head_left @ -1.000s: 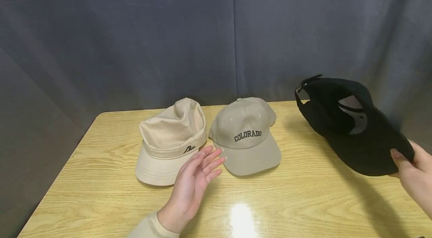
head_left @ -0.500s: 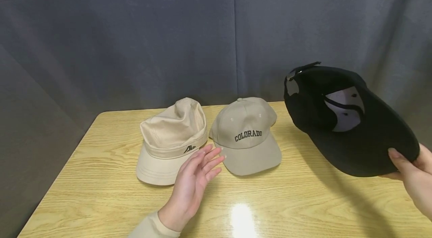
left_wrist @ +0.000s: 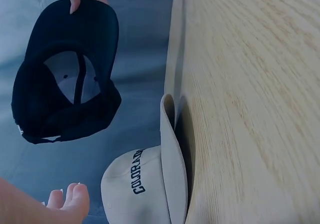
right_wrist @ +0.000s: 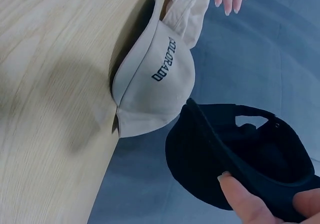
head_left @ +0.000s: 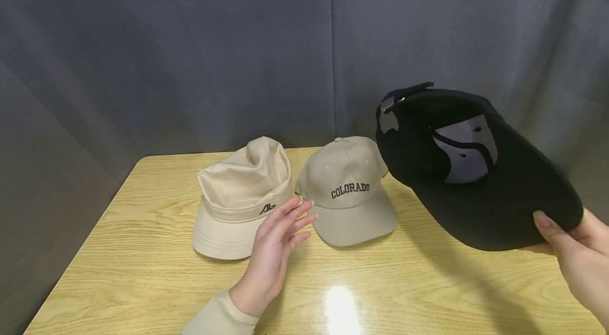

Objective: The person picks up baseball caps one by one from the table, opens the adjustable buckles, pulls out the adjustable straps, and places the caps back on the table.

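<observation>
My right hand (head_left: 578,256) pinches the brim of a black cap (head_left: 514,192), thumb on the underside, and holds it above the table's right side with its inside facing me. In the right wrist view the thumb and fingers grip the black cap (right_wrist: 200,159). My left hand (head_left: 273,253) is held palm up with fingers spread, holding nothing, in front of two caps. Behind it a cream cap (head_left: 245,187) with a black logo lies on the left, and beside it a grey-beige cap (head_left: 344,182) reads COLORADO. The black cap covers that cap's right edge in the head view.
The light wood table (head_left: 142,282) carries the two pale caps near its back edge. A dark grey curtain (head_left: 214,60) hangs behind the table and along its left side. A bright glare spot shows at the table's front middle.
The black cap, held by my right hand, has moved left and its crown has risen, now overlapping the COLORADO cap's edge. My left hand has turned slightly and shifted a little.
</observation>
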{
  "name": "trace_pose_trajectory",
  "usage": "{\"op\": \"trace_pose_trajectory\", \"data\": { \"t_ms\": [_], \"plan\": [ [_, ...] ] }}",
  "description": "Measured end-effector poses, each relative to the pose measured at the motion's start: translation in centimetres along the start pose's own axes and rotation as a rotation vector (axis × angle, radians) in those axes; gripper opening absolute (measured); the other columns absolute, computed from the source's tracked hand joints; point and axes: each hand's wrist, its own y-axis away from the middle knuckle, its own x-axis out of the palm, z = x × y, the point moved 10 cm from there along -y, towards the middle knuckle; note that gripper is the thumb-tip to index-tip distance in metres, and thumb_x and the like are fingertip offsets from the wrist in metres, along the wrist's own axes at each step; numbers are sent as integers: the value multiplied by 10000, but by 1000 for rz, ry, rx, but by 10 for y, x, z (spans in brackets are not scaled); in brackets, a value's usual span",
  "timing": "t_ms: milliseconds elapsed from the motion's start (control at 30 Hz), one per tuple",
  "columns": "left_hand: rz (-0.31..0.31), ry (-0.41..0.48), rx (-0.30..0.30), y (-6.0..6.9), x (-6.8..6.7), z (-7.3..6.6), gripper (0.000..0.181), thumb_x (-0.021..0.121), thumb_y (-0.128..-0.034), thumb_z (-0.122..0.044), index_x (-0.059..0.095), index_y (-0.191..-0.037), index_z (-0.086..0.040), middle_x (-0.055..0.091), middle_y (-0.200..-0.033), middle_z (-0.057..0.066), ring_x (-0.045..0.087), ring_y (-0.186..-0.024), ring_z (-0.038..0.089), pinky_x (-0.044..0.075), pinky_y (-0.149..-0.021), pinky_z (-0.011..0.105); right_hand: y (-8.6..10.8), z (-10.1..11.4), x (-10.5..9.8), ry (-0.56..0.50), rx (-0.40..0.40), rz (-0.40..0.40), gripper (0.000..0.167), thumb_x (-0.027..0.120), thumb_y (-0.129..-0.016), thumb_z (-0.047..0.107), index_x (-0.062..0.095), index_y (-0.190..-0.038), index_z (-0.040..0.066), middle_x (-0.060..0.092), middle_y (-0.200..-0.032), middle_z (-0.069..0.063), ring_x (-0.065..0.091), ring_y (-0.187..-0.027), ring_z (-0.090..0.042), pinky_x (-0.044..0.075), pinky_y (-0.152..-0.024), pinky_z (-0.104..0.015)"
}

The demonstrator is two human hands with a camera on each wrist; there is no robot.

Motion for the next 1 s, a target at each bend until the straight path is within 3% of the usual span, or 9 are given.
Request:
{"op": "trace_pose_trajectory", "data": {
  "t_ms": [200, 433, 600, 767, 1000],
  "plan": [
    [-6, -15, 7, -3, 1, 0, 387, 487, -992, -133, 479, -1341, 33, 591, -1307, 154, 637, -1051, 159, 494, -853, 278, 3, 4, 3, 327, 25, 17, 447, 433, -973, -102, 602, -1212, 237, 660, -1065, 198, 653, -845, 52, 514, -608, -129],
    [20, -68, 6, -7, 5, 2, 471, 505, -978, -123, 406, -1398, 67, 539, -1360, 177, 611, -1097, 164, 477, -894, 293, 6, 1, 10, 216, 40, 30, 445, 462, -954, -124, 643, -1183, 212, 695, -1042, 142, 677, -818, 6, 521, -615, -142],
    [28, -85, 19, -9, 7, 0, 500, 517, -977, -133, 380, -1411, 72, 528, -1364, 187, 605, -1098, 161, 471, -894, 302, 8, 4, 14, 236, 50, 17, 467, 469, -951, -125, 647, -1165, 251, 696, -1023, 159, 676, -804, 15, 518, -609, -137],
    [34, -90, 31, -10, 9, -1, 516, 526, -975, -146, 368, -1421, 61, 527, -1367, 182, 605, -1078, 138, 465, -903, 319, 10, 9, 19, 155, 58, 4, 489, 457, -938, -159, 666, -1143, 233, 702, -1023, 139, 680, -794, 3, 514, -597, -136],
    [50, -115, 25, -13, 14, 1, 519, 537, -959, -131, 377, -1417, 55, 522, -1371, 185, 607, -1074, 151, 447, -932, 356, 16, 11, 23, 214, 83, -1, 522, 464, -937, -153, 660, -1149, 282, 690, -1019, 168, 669, -779, 14, 511, -583, -137]
  ]
}}
